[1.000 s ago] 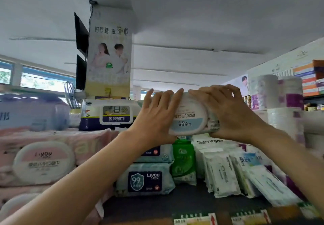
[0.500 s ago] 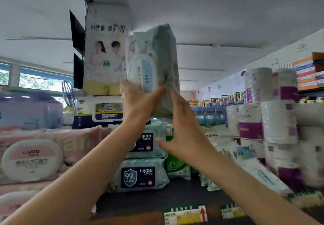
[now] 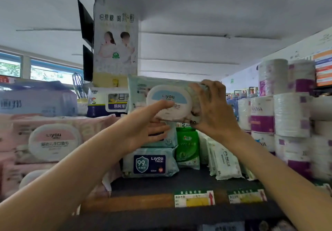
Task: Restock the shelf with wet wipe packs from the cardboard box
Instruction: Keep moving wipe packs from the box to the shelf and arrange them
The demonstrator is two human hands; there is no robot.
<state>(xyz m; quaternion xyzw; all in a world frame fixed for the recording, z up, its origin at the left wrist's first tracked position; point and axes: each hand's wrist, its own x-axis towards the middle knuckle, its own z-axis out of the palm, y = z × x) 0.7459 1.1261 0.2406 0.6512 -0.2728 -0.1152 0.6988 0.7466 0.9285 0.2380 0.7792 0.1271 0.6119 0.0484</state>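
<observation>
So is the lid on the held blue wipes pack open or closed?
Closed: the oval lid lies flat on the blue wipes pack, which the right hand grips.

The held wet wipe pack (image 3: 143,94) is pale mint with a white, blue-banded lid. At left, pink packs (image 3: 53,137); centre, a green pouch (image 3: 187,146); right, purple-banded white rolls (image 3: 291,115).

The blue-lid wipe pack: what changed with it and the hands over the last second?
The blue-lid wipe pack was tipped up on end half a second ago; now it lies flat again, lid facing the camera, atop the stacked packs. The right hand grips its right end; the left hand has opened, fingers under its front. The shelf stock is unchanged.
</observation>
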